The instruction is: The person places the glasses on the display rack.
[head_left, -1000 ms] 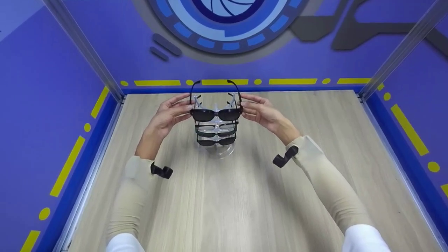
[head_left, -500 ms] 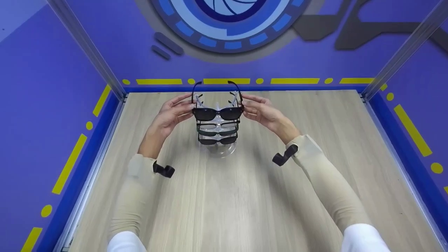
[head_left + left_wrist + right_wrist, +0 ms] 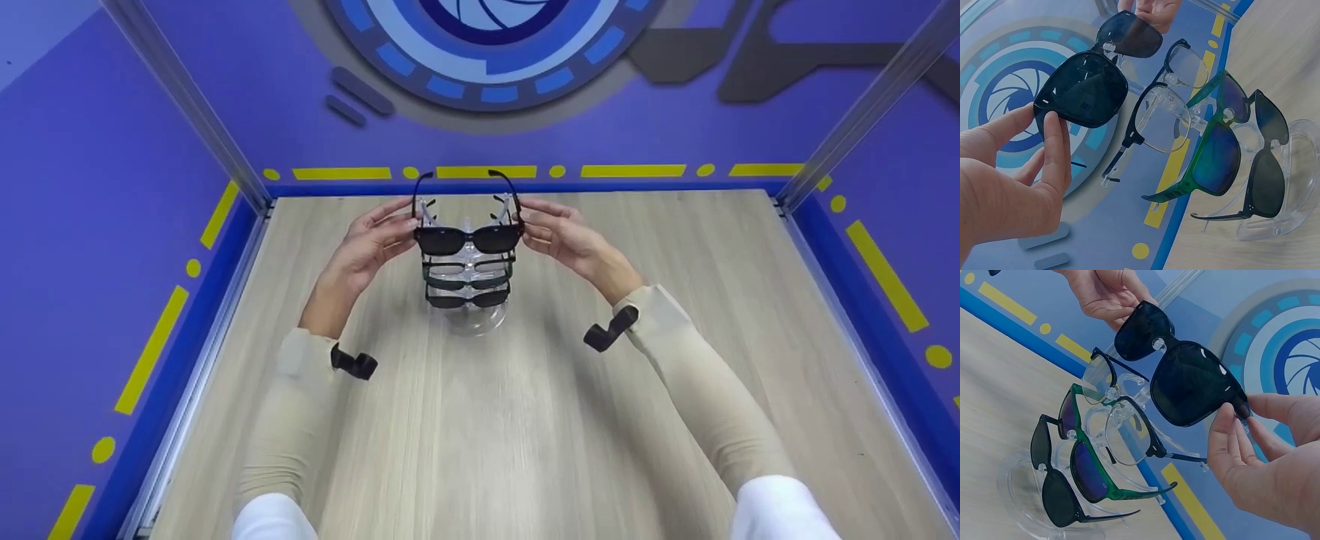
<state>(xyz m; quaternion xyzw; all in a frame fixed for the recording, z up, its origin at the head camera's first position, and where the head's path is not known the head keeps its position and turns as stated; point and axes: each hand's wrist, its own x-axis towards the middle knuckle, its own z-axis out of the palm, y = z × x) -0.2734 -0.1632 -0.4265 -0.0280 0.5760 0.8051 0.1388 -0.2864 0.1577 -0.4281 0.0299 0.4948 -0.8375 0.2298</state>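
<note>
Black sunglasses (image 3: 468,240) with dark lenses sit at the top of a clear plastic eyewear stand (image 3: 480,324). My left hand (image 3: 361,251) pinches their left temple near the hinge, as the left wrist view shows. At the other temple, my right hand (image 3: 566,236) pinches between thumb and fingers. Beneath them on the stand are clear-lens glasses (image 3: 1158,115) with a dark browline, then green-framed sunglasses (image 3: 1216,160) with bluish lenses. Lowest come another pair of black sunglasses (image 3: 1267,169). In the head view the stand's upper part is mostly hidden behind the frames.
The stand rests on a light wood-grain table (image 3: 480,435). Behind it rises a blue-purple back wall (image 3: 247,90) with yellow markings, and side panels (image 3: 82,225) flank the table. Black wrist camera mounts (image 3: 611,330) stick out from both sleeves.
The hands keep their hold on the top sunglasses, which stay at the top of the stand. The head view has shifted slightly; little else differs.
</note>
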